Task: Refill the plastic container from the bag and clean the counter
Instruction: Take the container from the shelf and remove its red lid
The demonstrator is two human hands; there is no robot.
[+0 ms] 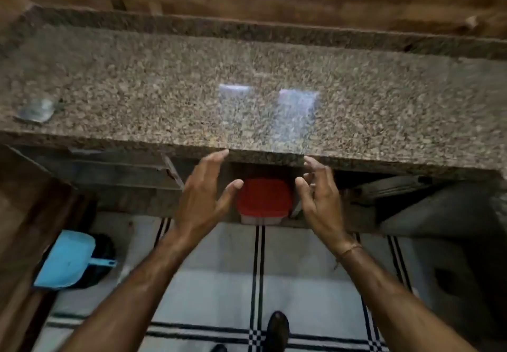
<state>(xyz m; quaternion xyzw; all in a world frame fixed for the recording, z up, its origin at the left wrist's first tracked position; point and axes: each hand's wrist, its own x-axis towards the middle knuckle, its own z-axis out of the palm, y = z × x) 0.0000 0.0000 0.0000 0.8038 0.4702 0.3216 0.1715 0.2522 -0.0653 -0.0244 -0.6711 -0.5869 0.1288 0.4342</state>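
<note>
A plastic container with a red lid (264, 199) sits on a shelf under the speckled granite counter (164, 90), partly hidden by the counter's front edge. My left hand (204, 195) is just left of it and my right hand (319, 195) just right, both with fingers spread and touching nothing. No bag is in view.
A small clear object (37, 110) lies at the counter's left end. A blue dustpan (68, 259) leans on the floor at lower left, by a wooden panel. The tiled floor (219, 283) with black stripes lies below, with a dark shoe (277, 329) on it.
</note>
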